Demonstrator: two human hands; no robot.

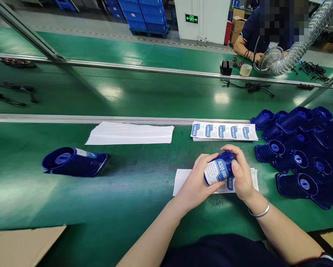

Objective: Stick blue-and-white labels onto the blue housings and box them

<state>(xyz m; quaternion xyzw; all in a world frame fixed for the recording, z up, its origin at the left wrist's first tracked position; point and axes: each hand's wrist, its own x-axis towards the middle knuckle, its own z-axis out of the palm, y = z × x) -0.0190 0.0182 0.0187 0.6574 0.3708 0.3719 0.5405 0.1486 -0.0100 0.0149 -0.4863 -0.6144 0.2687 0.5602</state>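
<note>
Between my two hands is a dark blue plastic housing [226, 160] with a white and blue printed label [216, 171] on its curved side. My left hand [198, 180] grips its left end, thumb along the lower edge. My right hand [240, 174] wraps its right end, the thumb against the side. Beneath them a sheet of labels [252, 180] lies on the green table, partly hidden by my hands. A stack of label sheets [224, 131] lies just behind. Off to the left, a labelled blue housing [74, 161] rests on its side.
Many blue housings [302, 163] are heaped on the right. A blank white backing sheet [130, 133] lies left of the label stack. A metal rail [99, 118] crosses behind. Across the bench a co-worker [249, 40] sits near a flexible duct [307, 44]. Cardboard [22, 244] is at lower left.
</note>
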